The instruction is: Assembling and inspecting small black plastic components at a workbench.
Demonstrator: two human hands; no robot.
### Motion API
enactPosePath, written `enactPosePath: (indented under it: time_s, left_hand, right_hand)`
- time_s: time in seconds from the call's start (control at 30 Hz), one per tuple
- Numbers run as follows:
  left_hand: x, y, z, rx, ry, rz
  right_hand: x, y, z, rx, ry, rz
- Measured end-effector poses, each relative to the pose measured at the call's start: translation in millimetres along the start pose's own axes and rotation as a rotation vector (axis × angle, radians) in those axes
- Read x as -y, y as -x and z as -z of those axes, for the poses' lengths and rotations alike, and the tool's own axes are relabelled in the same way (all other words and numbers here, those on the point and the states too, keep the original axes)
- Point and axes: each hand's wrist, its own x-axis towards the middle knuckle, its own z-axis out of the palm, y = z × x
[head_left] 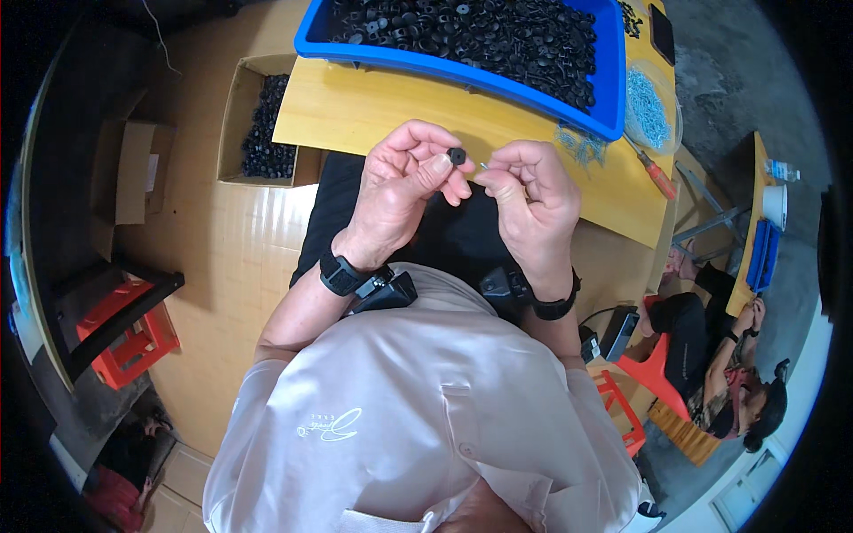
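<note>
My left hand [393, 194] is closed, pinching a small round black plastic part [457, 156] between thumb and fingers. Just to its right, the closed fingertips of my right hand [538, 202] hold a small silvery screw [484, 166], its end pointing toward the black part. A narrow gap separates the two pieces. Both hands are raised above my lap, at the near edge of the yellow table [391, 107]. Beyond them stands a blue tray [462, 71] heaped with black plastic parts.
Right of the tray are a clear tub [677, 133] of silvery screws, a loose screw pile [582, 145], a red-handled screwdriver [657, 176] and a dark phone [661, 35]. A cardboard box [233, 133] with black parts stands left. At far right sits another person [702, 346].
</note>
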Motion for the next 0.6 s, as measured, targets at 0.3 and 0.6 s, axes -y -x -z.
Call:
enactPosePath:
  time_s: [0.3,0.6]
  left_hand:
    - [0,1,-7,0.0,-0.112,-0.101]
    - [-3,1,-11,-0.012,-0.315,-0.102]
  right_hand:
    - [14,-10,0,0.105,0.178,0.308]
    - [10,-9,-1,0.1,0.198,0.354]
